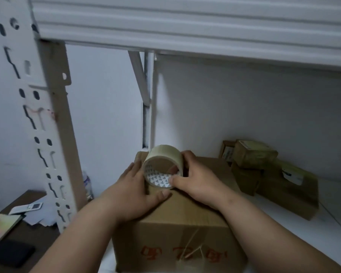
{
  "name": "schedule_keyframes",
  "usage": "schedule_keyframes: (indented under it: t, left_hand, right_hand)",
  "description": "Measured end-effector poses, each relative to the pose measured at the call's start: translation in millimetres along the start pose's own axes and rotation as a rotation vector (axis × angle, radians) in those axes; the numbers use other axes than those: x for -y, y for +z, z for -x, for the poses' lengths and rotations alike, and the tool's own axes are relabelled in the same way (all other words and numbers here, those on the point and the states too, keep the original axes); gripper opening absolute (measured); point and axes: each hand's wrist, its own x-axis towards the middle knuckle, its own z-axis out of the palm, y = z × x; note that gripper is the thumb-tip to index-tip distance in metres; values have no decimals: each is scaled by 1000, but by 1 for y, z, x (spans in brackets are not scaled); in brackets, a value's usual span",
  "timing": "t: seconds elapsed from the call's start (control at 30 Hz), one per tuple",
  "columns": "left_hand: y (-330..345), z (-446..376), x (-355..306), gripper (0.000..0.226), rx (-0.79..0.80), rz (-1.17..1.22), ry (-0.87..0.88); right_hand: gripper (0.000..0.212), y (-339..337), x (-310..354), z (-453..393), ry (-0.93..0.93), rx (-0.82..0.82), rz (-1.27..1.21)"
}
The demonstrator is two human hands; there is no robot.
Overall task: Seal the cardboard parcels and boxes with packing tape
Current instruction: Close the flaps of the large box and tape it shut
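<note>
- Far left, low: dark table [22,239] carrying a white remote control [26,208], scraps of white paper [40,217], a pale iridescent card [2,226] and a flat black item [10,255] nearest the camera.
- Just right of the table: white perforated metal upright [39,123] of a shelving rack, rising from low left to the top edge.
- Behind the upright, against the wall: clear plastic bottle [88,184], partly hidden.
- Overhead, spanning the view: underside of a white ribbed upper shelf [185,26].
- Centre, near: brown cardboard box [177,229] resting on the white lower shelf [295,229], red printed characters on its near face, flaps closed on top.
- On the box top, left side: left hand [138,190] lying flat, fingers [132,170] straight and close together, thumb reaching right to the bottom of the roll.
- Centre, upright on the box top at its far end: roll of beige packing tape [162,154], open core facing the camera, white liner with small triangle marks visible inside.
- Right of the roll: right hand [197,180] gripping the tape, thumb pressed on the near rim, remaining fingers curled over the roll's right side.
- Far right, against the back wall: pile of small tape-wrapped parcels [268,170] with white labels, stacked loosely on the same shelf, well apart from the hands.
</note>
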Motion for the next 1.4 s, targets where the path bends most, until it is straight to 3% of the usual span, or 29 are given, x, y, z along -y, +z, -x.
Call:
schedule_keyframes:
  t: [0.17,0.4,0.53,0.7,0.83,1.0,1.13,1.23,1.4]
  left_hand:
    - [8,-2,6,100,-22,-9,-8]
    - [3,1,1,101,41,-102,-102]
    - [5,1,-2,103,48,-108,-98]
    - [2,2,-1,100,66,-97,-122]
    - [4,0,-2,102,74,-103,-111]
    - [4,1,-1,103,64,-84,-99]
    - [5,1,-1,109,68,-61,-104]
    - [5,0,-1,110,59,-47,-109]
    - [6,-2,-5,107,49,-62,-98]
  right_hand:
    - [35,-3,4,-6,-33,4,68]
    - [50,-38,5,-4,-59,-52,268]
    - [61,-48,-2,3,-89,-6,387]
    - [67,-65,-3,5,-39,-142,493]
    - [60,-79,-14,14,-77,-122,577]
    - [48,-77,-26,16,-161,-242,595]
    - [37,-71,-35,16,-33,-366,305]
    - [40,-79,-41,18,-38,-327,188]
    - [57,-106,-49,29,-127,-181,383]
